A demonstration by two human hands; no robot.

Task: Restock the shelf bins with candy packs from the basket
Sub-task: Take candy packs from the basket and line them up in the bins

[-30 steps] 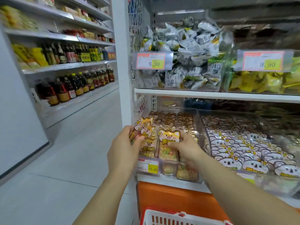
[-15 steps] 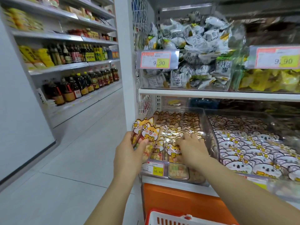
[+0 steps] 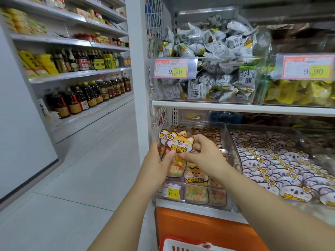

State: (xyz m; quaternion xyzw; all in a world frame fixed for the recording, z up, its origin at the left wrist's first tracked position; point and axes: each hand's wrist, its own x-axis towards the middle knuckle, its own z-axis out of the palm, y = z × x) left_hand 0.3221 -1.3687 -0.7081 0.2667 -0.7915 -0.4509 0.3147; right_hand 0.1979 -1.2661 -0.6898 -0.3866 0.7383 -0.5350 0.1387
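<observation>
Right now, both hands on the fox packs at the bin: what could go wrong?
1. The left hand grips several orange fox-faced candy packs, fanned above the front-left corner of the clear plastic bin. With the right hand pinching the front one, another might slip and drop outside it.
2. The front rows look full, so a pushed-in pack may crumple or tip its neighbours.

Under the orange fox-faced candy packs [image 3: 178, 142] I grip, the clear plastic bin [image 3: 232, 145] is full of stacked packs; its wall rises just right. A white shelf board [image 3: 235, 108] caps the open gap above. Left, past the white post [image 3: 137, 87], lies open grey aisle floor [image 3: 90, 169].
</observation>
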